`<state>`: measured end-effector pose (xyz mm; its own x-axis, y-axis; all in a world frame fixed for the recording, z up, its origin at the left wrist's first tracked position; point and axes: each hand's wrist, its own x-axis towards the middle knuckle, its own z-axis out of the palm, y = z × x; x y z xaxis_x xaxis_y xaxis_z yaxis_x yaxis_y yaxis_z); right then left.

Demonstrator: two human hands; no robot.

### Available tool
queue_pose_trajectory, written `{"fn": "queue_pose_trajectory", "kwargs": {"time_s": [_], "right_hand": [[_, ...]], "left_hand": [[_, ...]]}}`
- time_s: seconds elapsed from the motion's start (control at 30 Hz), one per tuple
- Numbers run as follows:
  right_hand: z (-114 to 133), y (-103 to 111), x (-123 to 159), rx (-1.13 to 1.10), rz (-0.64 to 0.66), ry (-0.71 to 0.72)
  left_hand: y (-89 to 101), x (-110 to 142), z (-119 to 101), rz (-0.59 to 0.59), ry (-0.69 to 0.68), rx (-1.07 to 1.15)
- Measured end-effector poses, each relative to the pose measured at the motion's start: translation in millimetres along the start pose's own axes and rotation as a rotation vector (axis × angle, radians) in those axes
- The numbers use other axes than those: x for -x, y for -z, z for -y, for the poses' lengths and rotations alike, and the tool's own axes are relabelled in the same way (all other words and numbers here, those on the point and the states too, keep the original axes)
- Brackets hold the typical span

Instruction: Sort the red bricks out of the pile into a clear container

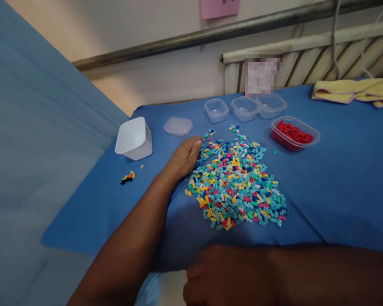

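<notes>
A wide pile of small toy building bricks [239, 182] in light blue, yellow, pink, white, green and dark blue lies on the blue cloth. My left hand [187, 156] rests at the pile's upper left edge, fingers extended and thumb up, touching the nearest bricks. Low in the view, at the table's front edge, my right hand [221, 274] is blurred and dark. Its fingers look curled inward, and whatever they may hold is hidden.
A white tub [134, 138] stands left, with a few black, yellow and orange pieces [128, 177] near it. Behind the pile are a clear lid [178, 126] and clear containers [216, 111]. A container of red pieces [294, 134] and a yellow cloth [347, 90] sit right.
</notes>
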<state>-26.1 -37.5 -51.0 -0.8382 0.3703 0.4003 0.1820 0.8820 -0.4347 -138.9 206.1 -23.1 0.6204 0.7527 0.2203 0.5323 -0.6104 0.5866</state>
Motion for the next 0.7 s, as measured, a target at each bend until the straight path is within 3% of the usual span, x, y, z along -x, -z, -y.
{"fn": "queue_pose_trajectory", "kwargs": {"time_s": [0.07, 0.17, 0.33, 0.7], "right_hand": [[-3.0, 10.5, -2.4, 0.049, -0.071, -0.042], [-4.7, 31.0, 0.8, 0.15, -0.154, -0.241], [-16.1, 48.2, 10.7, 0.182, -0.007, -0.441], [-78.6, 69.9, 8.2, 0.458, 0.063, -0.532]], "left_hand": [[-0.4, 0.3, 0.9, -0.001, -0.004, 0.021], [-1.1, -0.1, 5.0, -0.024, 0.025, 0.062], [-5.7, -4.2, 6.6, 0.04, 0.065, 0.036], [-9.9, -19.2, 17.6, 0.04, 0.139, -0.046]]}}
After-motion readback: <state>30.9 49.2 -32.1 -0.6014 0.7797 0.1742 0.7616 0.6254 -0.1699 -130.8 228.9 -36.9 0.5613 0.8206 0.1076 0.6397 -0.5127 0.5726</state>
